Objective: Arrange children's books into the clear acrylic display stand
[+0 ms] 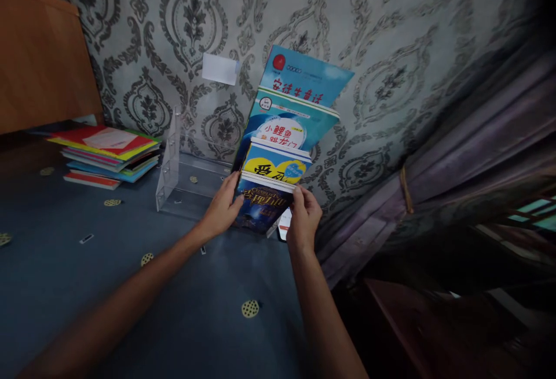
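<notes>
My left hand [222, 204] and my right hand [304, 217] grip a dark blue book [263, 208] by its left and right edges. Gold lettering on its cover looks upside down. It stands in the front tier of a clear stepped display rack [168, 161]. Rising behind it are a blue and yellow book [280, 161], a teal book [313, 119] with red characters, and a light blue book [310, 72] at the back. All lean backward at the rack's right side. A phone [284, 223] with a lit screen is partly hidden behind my right hand.
A pile of colourful books [110, 153] lies left of the rack, near a wooden cabinet [43, 60]. Patterned wallpaper [193, 14] with a white label [219, 69] is behind. A tied curtain [373, 217] hangs right of the blue tablecloth [174, 321].
</notes>
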The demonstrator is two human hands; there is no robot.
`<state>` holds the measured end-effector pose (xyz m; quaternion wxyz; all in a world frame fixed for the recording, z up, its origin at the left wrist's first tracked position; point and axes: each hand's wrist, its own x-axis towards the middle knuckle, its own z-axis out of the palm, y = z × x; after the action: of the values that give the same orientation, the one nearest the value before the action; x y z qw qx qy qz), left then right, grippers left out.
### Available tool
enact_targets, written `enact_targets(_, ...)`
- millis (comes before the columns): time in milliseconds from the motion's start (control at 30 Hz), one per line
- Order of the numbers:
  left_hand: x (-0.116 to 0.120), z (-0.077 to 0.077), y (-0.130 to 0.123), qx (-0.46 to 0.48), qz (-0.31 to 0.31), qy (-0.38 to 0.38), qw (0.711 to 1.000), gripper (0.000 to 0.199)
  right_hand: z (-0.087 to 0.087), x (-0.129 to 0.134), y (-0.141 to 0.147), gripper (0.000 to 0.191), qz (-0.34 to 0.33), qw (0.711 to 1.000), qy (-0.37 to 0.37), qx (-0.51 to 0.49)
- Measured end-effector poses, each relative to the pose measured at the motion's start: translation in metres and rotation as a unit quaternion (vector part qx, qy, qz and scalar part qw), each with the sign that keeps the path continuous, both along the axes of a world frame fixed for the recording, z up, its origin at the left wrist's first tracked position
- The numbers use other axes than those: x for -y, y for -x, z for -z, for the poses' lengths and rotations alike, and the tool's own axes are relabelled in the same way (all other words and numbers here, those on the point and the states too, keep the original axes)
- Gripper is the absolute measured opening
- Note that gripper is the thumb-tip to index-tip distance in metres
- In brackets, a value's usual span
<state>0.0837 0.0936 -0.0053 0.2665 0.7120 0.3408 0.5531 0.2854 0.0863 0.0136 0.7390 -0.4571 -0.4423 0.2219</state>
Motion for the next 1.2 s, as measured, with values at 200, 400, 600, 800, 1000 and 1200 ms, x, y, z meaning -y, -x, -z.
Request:
enact_targets(200,0.0,0.004,-0.003,-0.014,0.0,-0.011,1.0,0.068,0.002,-0.001,0.001,0.043,0.012,1.0,-0.003,0.0)
enact_targets(400,-0.009,0.0,0.003,0.037,0.013,0.046,0.998,0.07,-0.003,0.002,0.002,0.042,0.005,1.0,0.004,-0.016)
enact_targets(600,-0.023,-0.024,0.046,0.165,-0.069,0.065,0.982,0.045,-0.01,0.008,0.004,0.04,0.058,0.998,0.006,-0.004)
enact_targets(800,-0.005,-0.059,0.07,0.271,-0.075,0.12,0.952,0.023,-0.029,0.03,0.022,0.024,0.189,0.972,-0.131,0.055)
enact_targets(1000,0.013,-0.079,0.067,0.309,-0.038,0.094,0.946,0.016,-0.01,0.083,0.084,0.039,0.001,0.96,-0.119,0.253)
enact_targets(1200,0.033,-0.088,0.068,0.24,-0.012,0.033,0.97,0.013,0.069,0.116,0.131,0.046,-0.258,0.835,-0.115,0.472)
